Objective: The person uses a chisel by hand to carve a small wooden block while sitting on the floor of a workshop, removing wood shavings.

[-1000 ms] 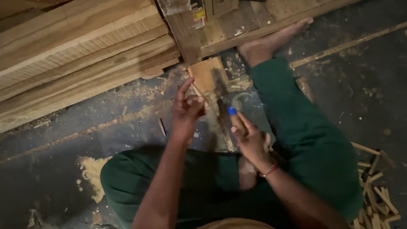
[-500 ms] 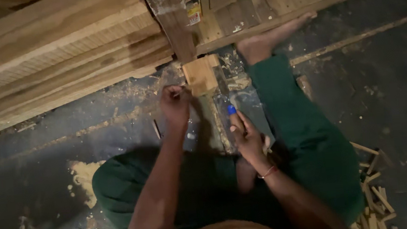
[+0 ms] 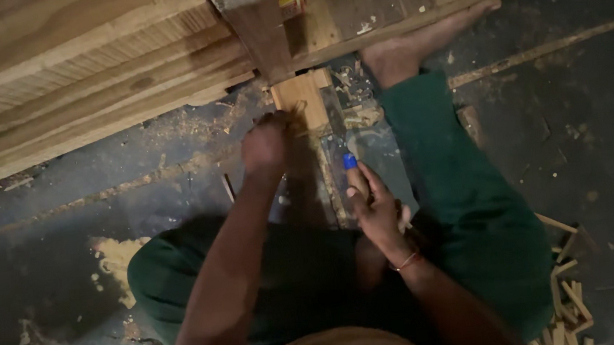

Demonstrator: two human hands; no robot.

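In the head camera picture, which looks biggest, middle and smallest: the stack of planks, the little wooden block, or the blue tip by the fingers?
1. The stack of planks, by far the largest.
2. The wooden block near the left hand.
3. The blue tip above the right hand, smallest.

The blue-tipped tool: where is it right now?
In the head view, the blue-tipped tool sits just right of centre, in the right hand, beside the small wooden block below the stacked planks.

- My left hand is closed on the small wood block.
- My right hand grips a blue-capped tool nearer me.
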